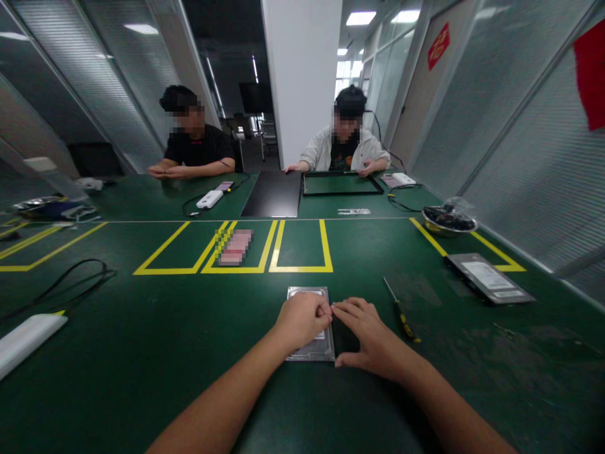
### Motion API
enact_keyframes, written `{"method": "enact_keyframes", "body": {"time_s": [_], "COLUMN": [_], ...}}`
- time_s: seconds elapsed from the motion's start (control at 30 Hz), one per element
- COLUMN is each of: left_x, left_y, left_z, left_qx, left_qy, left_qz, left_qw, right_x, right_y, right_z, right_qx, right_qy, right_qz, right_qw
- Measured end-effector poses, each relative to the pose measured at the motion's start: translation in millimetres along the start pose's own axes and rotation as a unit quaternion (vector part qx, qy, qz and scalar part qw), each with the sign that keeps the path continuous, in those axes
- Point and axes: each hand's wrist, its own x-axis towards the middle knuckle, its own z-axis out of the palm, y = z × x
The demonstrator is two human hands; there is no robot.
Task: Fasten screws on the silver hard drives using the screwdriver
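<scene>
A silver hard drive (307,294) lies flat on the green table (142,353) in front of me. My left hand (302,318) rests on top of it with fingers curled. My right hand (363,331) sits at the drive's right edge, its fingertips touching the drive beside the left hand's fingers. Whether anything small is pinched between the fingers cannot be seen. A screwdriver with a yellow-black handle (401,310) lies just right of my right hand.
A second flat drive-like device (489,277) lies at right, a metal bowl (449,221) behind it. Yellow tape boxes (302,268) mark the table. A black cable (70,280) and white object (26,337) lie left. Two people sit across with a black frame (341,184).
</scene>
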Motion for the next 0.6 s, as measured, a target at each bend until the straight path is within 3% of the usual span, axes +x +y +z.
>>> {"method": "enact_keyframes", "body": {"time_s": [0.27, 0.6], "left_x": [3.8, 6.3], "left_y": [8.3, 11.1], "left_z": [-0.3, -4.8], "left_qx": [0.012, 0.017], "left_qy": [-0.002, -0.023], "left_qz": [-0.053, -0.07], "left_qw": [0.999, 0.997], "right_x": [-1.5, -2.4], "right_y": [10.9, 11.0], "right_z": [-6.7, -7.8], "right_qx": [-0.044, -0.051], "right_qy": [0.043, 0.048], "right_qz": [0.011, 0.019], "right_qw": [0.998, 0.997]}}
